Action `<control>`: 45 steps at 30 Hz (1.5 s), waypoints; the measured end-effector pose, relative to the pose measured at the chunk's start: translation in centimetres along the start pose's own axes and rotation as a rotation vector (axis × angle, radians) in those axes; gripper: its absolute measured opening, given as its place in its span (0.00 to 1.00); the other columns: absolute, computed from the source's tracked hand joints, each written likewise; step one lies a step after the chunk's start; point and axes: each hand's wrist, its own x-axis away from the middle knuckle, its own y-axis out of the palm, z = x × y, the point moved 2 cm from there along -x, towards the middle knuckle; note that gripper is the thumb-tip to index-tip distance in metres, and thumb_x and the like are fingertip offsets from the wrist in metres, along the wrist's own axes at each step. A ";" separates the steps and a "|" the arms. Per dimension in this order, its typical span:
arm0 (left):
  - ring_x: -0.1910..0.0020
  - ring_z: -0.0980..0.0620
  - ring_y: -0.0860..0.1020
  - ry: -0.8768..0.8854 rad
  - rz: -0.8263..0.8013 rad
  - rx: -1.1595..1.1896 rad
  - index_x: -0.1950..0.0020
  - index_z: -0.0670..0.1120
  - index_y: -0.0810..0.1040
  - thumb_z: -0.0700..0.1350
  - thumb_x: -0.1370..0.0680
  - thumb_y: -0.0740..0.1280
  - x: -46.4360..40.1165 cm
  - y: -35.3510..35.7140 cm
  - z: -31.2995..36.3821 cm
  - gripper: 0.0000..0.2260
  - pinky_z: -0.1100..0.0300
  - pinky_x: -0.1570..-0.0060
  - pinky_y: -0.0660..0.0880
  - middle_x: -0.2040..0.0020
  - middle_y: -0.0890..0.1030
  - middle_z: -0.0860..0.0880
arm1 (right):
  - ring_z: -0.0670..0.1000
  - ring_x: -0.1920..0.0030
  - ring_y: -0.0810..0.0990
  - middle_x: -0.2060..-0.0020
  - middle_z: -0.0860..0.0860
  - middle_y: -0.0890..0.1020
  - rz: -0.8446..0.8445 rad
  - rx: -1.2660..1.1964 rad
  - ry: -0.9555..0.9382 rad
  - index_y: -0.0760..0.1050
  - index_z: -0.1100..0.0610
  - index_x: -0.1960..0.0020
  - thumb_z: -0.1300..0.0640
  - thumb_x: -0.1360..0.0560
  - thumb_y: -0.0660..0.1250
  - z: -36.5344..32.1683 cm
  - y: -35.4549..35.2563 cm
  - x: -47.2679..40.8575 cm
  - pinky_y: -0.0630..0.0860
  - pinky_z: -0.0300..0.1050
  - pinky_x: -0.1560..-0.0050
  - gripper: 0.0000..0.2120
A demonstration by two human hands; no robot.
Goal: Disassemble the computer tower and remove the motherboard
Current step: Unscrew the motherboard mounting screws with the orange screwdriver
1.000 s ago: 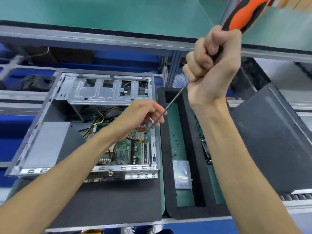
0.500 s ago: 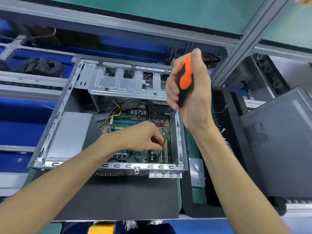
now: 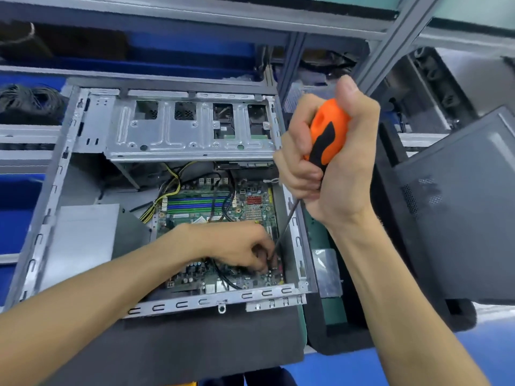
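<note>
Tower: the open grey sheet-metal computer tower [image 3: 156, 129] lies on its side on a dark foam mat [image 3: 195, 344], side panel off, the perforated drive cage across its far edge.
Motherboard: the green circuit board [image 3: 211, 201] sits inside the tower toward its right wall, with yellow and black cables running to its far left corner.
Right hand: the right hand [image 3: 328, 162] is clenched around the orange-and-black handle of a long-shafted screwdriver [image 3: 324, 135], above the tower's right wall.
Shaft: slants down and left, its tip meeting the board near the near right corner.
Left hand: the left hand [image 3: 239, 246] rests on the board, fingertips pinched around the screwdriver tip; what it holds there cannot be told.
Right of tower: a dark grey removed panel [image 3: 459, 218] leans at the bench's right edge.
</note>
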 end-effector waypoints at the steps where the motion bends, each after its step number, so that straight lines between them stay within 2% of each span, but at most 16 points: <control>1: 0.70 0.66 0.76 0.018 0.016 -0.009 0.54 0.50 0.83 0.46 0.24 0.72 -0.2 0.0 0.2 0.01 0.74 0.71 0.70 0.63 0.83 0.57 | 0.47 0.82 0.53 0.81 0.48 0.59 0.008 -0.011 0.006 0.67 0.54 0.69 0.41 0.23 0.52 -0.2 -0.2 -0.1 0.55 0.30 0.76 0.23; 3: 0.69 0.65 0.77 0.045 0.047 -0.044 0.52 0.48 0.84 0.48 0.23 0.70 -0.4 0.0 0.4 0.06 0.69 0.69 0.75 0.61 0.84 0.53 | 0.47 0.82 0.53 0.81 0.48 0.60 0.024 -0.023 0.010 0.67 0.54 0.69 0.40 0.23 0.52 -0.5 -0.7 -0.3 0.56 0.30 0.76 0.23; 4: 0.67 0.62 0.79 0.046 0.050 -0.062 0.51 0.48 0.84 0.49 0.22 0.69 -0.5 0.0 0.3 0.07 0.63 0.65 0.78 0.60 0.84 0.53 | 0.47 0.82 0.53 0.81 0.47 0.60 0.028 -0.028 0.004 0.67 0.54 0.69 0.40 0.22 0.52 -0.7 -0.9 -0.4 0.57 0.30 0.75 0.23; 5: 0.64 0.59 0.81 0.045 0.045 -0.070 0.51 0.47 0.84 0.50 0.22 0.69 -0.4 0.1 0.2 0.08 0.58 0.62 0.80 0.59 0.85 0.52 | 0.47 0.82 0.53 0.81 0.47 0.60 0.030 -0.030 -0.003 0.67 0.54 0.69 0.41 0.21 0.51 -0.8 -1.0 -0.6 0.56 0.30 0.75 0.24; 7: 0.61 0.53 0.83 0.029 0.022 -0.039 0.51 0.47 0.84 0.50 0.22 0.68 -0.4 0.3 0.1 0.08 0.53 0.60 0.80 0.58 0.85 0.51 | 0.47 0.82 0.52 0.81 0.47 0.60 0.031 -0.024 -0.002 0.67 0.55 0.68 0.42 0.18 0.48 -0.9 -1.1 -0.8 0.56 0.30 0.76 0.25; 10: 0.64 0.56 0.81 0.037 0.031 -0.055 0.52 0.47 0.83 0.51 0.22 0.68 -0.4 0.6 0.1 0.08 0.57 0.63 0.79 0.60 0.85 0.51 | 0.47 0.82 0.52 0.81 0.47 0.60 0.047 -0.009 0.042 0.66 0.55 0.69 0.44 0.18 0.47 -0.5 -1.0 -1.0 0.56 0.30 0.76 0.26; 13: 0.68 0.55 0.77 0.052 0.056 -0.073 0.55 0.48 0.82 0.52 0.22 0.68 -0.4 0.8 0.2 0.09 0.63 0.71 0.73 0.64 0.82 0.51 | 0.47 0.83 0.52 0.82 0.48 0.59 0.064 -0.008 0.077 0.65 0.56 0.70 0.43 0.19 0.48 0.1 -0.9 -1.0 0.56 0.31 0.76 0.26; 16: 0.67 0.54 0.77 0.056 0.051 -0.045 0.53 0.47 0.83 0.51 0.22 0.68 -0.7 1.0 0.2 0.09 0.61 0.69 0.73 0.62 0.83 0.50 | 0.47 0.83 0.53 0.82 0.48 0.59 0.050 -0.006 0.092 0.66 0.55 0.70 0.42 0.19 0.49 0.6 -0.9 -0.9 0.57 0.31 0.76 0.26; 22: 0.72 0.57 0.74 0.076 0.045 -0.011 0.52 0.46 0.84 0.50 0.21 0.68 -1.0 1.2 0.5 0.09 0.67 0.75 0.68 0.67 0.81 0.52 | 0.48 0.82 0.53 0.81 0.49 0.59 0.056 0.009 0.109 0.66 0.55 0.70 0.42 0.19 0.49 0.9 -1.2 -0.5 0.57 0.31 0.75 0.25; 27: 0.72 0.59 0.74 0.085 0.057 -0.022 0.52 0.47 0.84 0.50 0.22 0.69 -1.0 1.2 0.7 0.08 0.71 0.76 0.65 0.67 0.81 0.53 | 0.47 0.83 0.53 0.81 0.48 0.60 0.038 -0.014 0.090 0.66 0.55 0.69 0.40 0.23 0.53 0.5 -1.2 -0.3 0.58 0.30 0.75 0.24; 30: 0.69 0.57 0.76 0.085 0.052 -0.020 0.52 0.47 0.84 0.50 0.22 0.69 -0.8 1.2 0.8 0.08 0.68 0.74 0.69 0.66 0.81 0.53 | 0.47 0.83 0.53 0.81 0.48 0.60 0.043 -0.010 0.084 0.66 0.55 0.69 0.41 0.21 0.52 0.4 -1.2 -0.1 0.58 0.30 0.75 0.24; 34: 0.71 0.56 0.74 0.084 0.058 -0.035 0.55 0.47 0.83 0.50 0.22 0.68 -0.7 1.1 0.9 0.08 0.66 0.74 0.68 0.69 0.78 0.54 | 0.47 0.83 0.53 0.81 0.49 0.59 0.055 -0.003 0.085 0.66 0.55 0.69 0.43 0.19 0.48 0.3 -1.1 0.1 0.58 0.30 0.75 0.25; 38: 0.73 0.56 0.72 0.086 0.047 -0.051 0.55 0.48 0.83 0.50 0.22 0.68 -0.6 1.0 1.2 0.08 0.66 0.75 0.66 0.71 0.76 0.57 | 0.48 0.82 0.53 0.81 0.49 0.59 0.043 -0.001 0.078 0.66 0.55 0.69 0.41 0.21 0.52 0.3 -1.0 0.3 0.58 0.31 0.75 0.25; 41: 0.72 0.57 0.73 0.081 0.041 -0.063 0.54 0.47 0.83 0.50 0.22 0.68 -0.5 1.0 1.2 0.08 0.64 0.73 0.70 0.69 0.78 0.55 | 0.47 0.82 0.53 0.81 0.49 0.60 0.034 -0.006 0.081 0.66 0.55 0.69 0.40 0.24 0.53 0.3 -0.9 0.4 0.58 0.31 0.75 0.23; 43: 0.70 0.55 0.76 0.072 0.034 -0.071 0.52 0.48 0.84 0.50 0.22 0.68 -0.4 1.0 1.3 0.08 0.58 0.69 0.75 0.66 0.81 0.53 | 0.47 0.82 0.53 0.81 0.48 0.60 0.033 -0.010 0.081 0.66 0.55 0.69 0.40 0.24 0.53 0.2 -0.9 0.5 0.58 0.31 0.74 0.23; 45: 0.69 0.53 0.76 0.070 0.031 -0.083 0.52 0.47 0.84 0.50 0.22 0.68 -0.4 1.1 1.4 0.08 0.55 0.68 0.76 0.65 0.81 0.51 | 0.47 0.82 0.53 0.81 0.48 0.60 0.029 -0.017 0.077 0.66 0.55 0.69 0.40 0.24 0.53 0.2 -0.9 0.6 0.58 0.31 0.75 0.23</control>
